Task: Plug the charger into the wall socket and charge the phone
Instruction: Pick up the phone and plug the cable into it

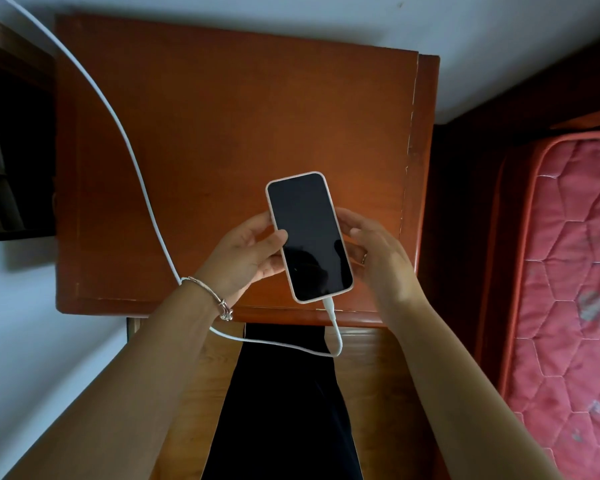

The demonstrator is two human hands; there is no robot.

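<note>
Phone [309, 237] face up, screen dark, held over the near right part of the worktop [222, 133]. Left hand [246, 258] wraps the phone's left edge, thumb on the screen, fingers underneath. Right hand [378, 251] half open at the phone's right edge, fingertips touching it. White cable [142, 188] plugged into the phone's near end; it loops below the near edge, passes under the left wrist and runs off past the far left corner. Bracelet [208, 296] on left wrist. Mattress [568, 271] right of the worktop.
</note>
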